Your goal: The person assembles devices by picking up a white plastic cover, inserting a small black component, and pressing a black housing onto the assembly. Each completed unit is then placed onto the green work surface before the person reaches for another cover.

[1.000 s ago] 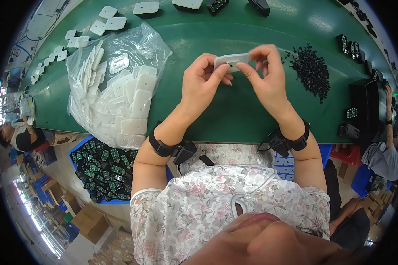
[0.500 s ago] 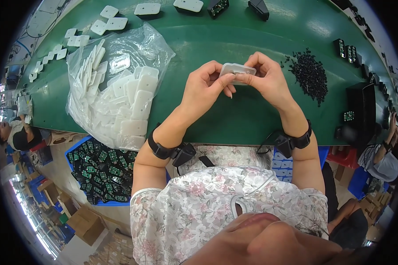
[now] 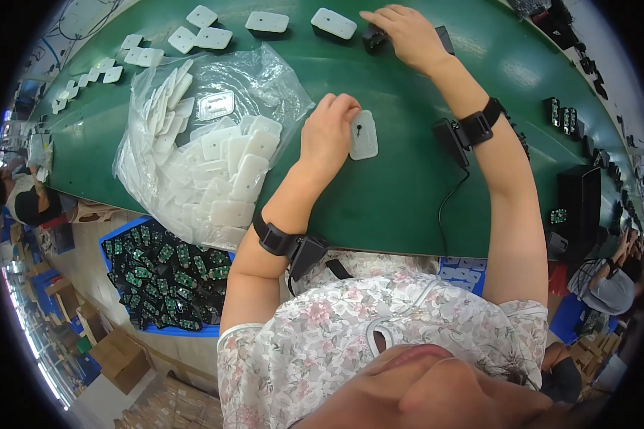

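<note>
Over the middle of the green table, my left hand is closed on the edge of a white rounded plastic plate. A small black part shows on that plate's face. My right hand reaches to the far side, its fingers round a black housing that they partly cover. Beyond the right wrist is another black housing. Left of my left hand, a clear plastic bag lies spread with many white plates in it.
White-topped housings stand in a row along the far left. My right forearm mostly hides a pile of small black parts. A blue bin of green circuit boards sits below the table's left front edge. A black box stands at right.
My right hand has let go of the white plate and moved far and right to the black housing. The left hand has kept the plate, now turned upright. The view has shifted slightly.
</note>
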{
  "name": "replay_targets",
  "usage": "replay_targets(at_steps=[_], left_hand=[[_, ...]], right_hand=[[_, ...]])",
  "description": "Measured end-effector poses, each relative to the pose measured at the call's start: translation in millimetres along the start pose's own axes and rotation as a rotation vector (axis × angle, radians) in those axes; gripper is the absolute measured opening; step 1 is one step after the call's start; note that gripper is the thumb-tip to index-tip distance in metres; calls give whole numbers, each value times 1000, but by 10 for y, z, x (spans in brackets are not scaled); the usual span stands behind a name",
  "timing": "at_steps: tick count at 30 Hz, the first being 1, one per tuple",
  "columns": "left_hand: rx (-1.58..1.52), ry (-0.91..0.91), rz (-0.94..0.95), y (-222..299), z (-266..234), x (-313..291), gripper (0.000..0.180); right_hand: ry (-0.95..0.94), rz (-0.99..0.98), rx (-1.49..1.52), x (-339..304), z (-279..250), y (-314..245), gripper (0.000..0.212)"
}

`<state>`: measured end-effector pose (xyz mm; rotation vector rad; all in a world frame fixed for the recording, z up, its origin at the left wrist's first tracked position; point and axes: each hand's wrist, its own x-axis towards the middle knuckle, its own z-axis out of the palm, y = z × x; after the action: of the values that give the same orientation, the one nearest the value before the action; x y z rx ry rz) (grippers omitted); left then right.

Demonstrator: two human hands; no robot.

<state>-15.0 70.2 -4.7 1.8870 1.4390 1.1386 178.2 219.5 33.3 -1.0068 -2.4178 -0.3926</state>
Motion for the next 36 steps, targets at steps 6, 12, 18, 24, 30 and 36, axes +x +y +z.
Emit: replay_targets(at_steps=[6, 12, 18, 24, 30, 36], left_hand=[[265, -16, 79, 79, -63, -56, 21], [605, -59, 124, 174, -34, -206, 55], [701, -154, 218, 194, -73, -265, 50], [428, -183, 402, -71, -222, -293, 61], [56, -155, 307, -117, -344, -402, 59], [235, -254, 369, -177, -368, -450, 57]], right_hand=[[-163, 93, -166, -301, -372, -281, 42], [-277, 274, -78, -1005, -718, -837, 46], [-128, 278, 210, -1173, -709, -803, 35], [-6, 365, 543, -1082, -726, -852, 32], [-85, 175, 559, -928, -617, -1216, 31], [-167, 100, 526, -900, -551, -1279, 32]])
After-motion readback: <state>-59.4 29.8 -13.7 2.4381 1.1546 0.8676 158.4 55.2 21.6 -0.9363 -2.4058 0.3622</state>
